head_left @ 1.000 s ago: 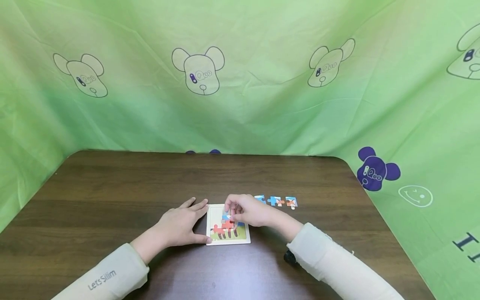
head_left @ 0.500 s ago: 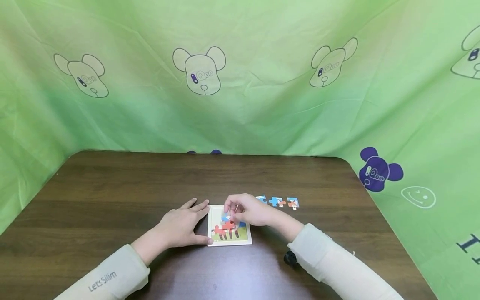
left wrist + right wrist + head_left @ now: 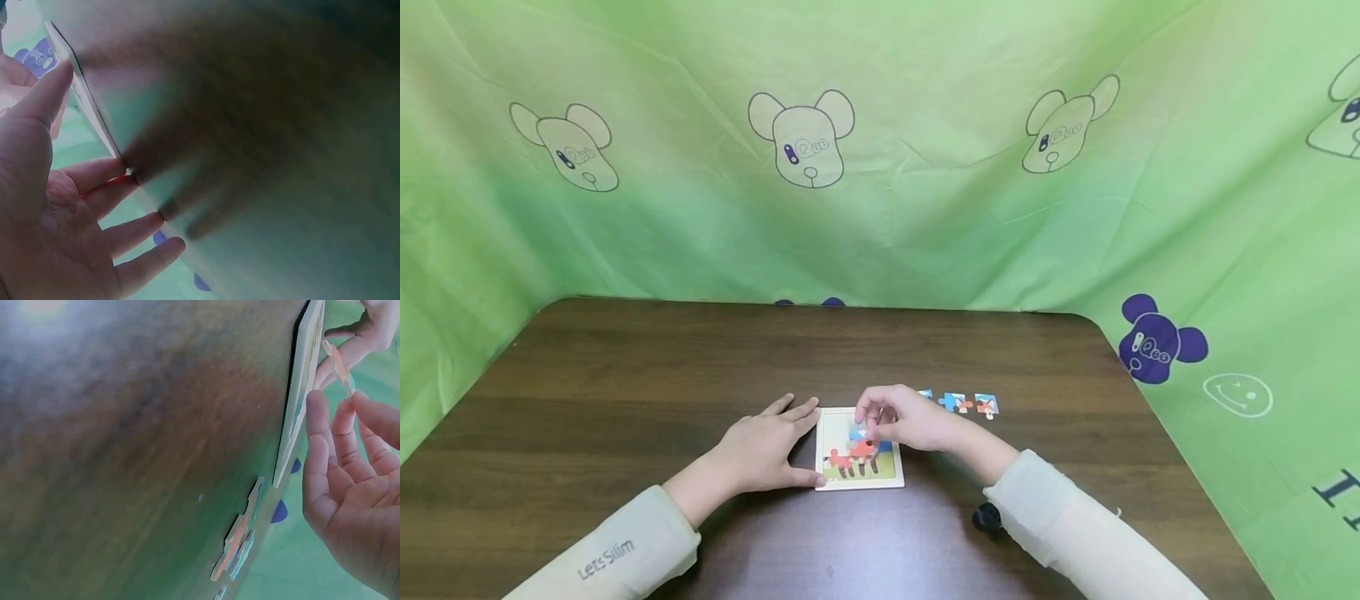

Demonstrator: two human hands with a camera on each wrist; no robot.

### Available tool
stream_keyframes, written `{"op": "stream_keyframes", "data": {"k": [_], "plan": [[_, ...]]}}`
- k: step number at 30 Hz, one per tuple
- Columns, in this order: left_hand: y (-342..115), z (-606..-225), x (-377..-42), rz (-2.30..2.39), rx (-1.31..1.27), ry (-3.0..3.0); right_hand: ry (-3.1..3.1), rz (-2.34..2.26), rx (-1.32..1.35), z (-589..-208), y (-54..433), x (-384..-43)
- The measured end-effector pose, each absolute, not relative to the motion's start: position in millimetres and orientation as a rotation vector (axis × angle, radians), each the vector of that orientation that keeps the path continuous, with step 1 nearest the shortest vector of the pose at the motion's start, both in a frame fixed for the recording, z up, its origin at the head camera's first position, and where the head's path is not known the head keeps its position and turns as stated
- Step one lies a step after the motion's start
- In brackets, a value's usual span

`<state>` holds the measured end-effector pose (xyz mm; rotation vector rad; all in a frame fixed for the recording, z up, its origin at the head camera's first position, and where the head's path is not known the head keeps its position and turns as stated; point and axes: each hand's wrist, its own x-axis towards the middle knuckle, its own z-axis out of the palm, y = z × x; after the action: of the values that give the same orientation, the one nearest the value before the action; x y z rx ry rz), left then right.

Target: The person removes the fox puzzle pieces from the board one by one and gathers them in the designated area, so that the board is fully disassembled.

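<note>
Above the rectangular frame (image 3: 865, 485) hangs a thin piece (image 3: 339, 367).

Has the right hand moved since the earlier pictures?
Yes, slightly: in the head view, the right hand has shifted rightward against the pale puzzle tray.

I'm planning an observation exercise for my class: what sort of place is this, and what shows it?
Probably a screened-off play or filming corner: cartoon-printed green fabric hangs behind and beside a brown table, which holds a jigsaw tray and loose pieces. What lies beyond the fabric is hidden.
</note>
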<state>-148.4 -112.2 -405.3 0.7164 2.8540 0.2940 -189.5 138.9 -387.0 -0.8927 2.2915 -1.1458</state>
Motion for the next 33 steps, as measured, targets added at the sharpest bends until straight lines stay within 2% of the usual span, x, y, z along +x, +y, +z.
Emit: {"op": "stream_keyframes", "data": {"k": [33], "plan": [[-113,-404,-149,0.304,0.729,2.847,2.218,-1.309,-0.695,-379,184,-190]]}}
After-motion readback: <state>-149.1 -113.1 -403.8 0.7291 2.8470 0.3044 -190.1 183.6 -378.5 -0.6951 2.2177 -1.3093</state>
